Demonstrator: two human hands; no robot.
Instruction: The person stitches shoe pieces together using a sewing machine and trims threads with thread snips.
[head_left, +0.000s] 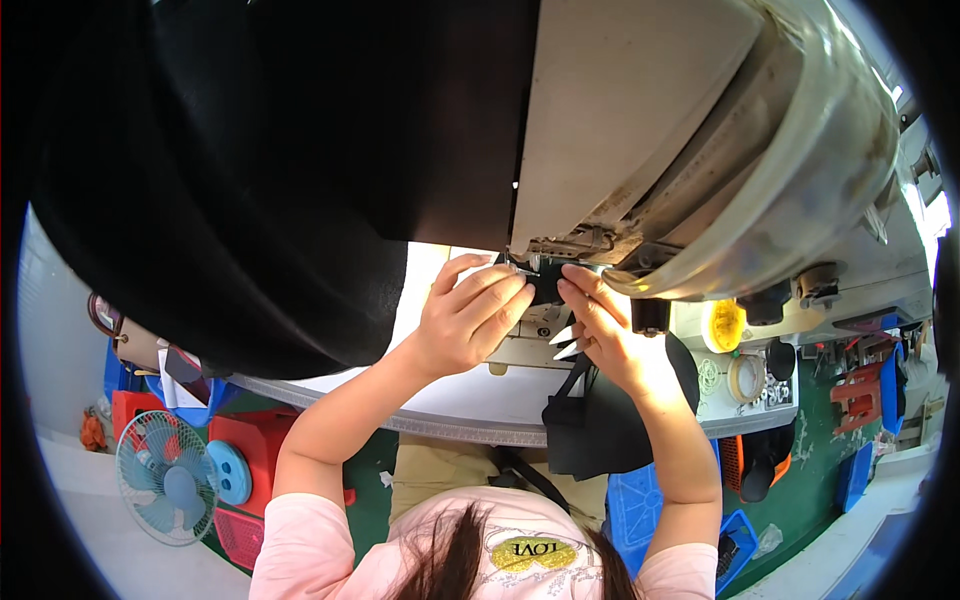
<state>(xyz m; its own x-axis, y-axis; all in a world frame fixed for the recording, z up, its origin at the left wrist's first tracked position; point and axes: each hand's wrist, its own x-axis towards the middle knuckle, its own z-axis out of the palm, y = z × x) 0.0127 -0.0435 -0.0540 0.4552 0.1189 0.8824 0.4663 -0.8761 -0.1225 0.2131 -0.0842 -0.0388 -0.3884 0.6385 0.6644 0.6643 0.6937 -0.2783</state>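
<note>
A sewing machine [630, 110] with a pale head fills the upper middle, its presser foot and needle area low on the head. My left hand [475, 312] is at the left of the presser foot, fingers bent and tips pressed together on a small black fabric piece [545, 291]. Close by on the right, my right hand [608, 325] pinches the black fabric near the foot, its lower fingers with long pale nails sticking out. Larger black fabric [605, 430] hangs over the table's front edge beneath my right wrist. The exact contact at the fingertips is partly hidden.
A large black shape [250, 150] covers the upper left. On the table [480, 420], at right, are a yellow round item [724, 326] and a tape roll [746, 380]. A fan [168, 480] and red stool [255, 455] stand left; blue crates [738, 550] sit right.
</note>
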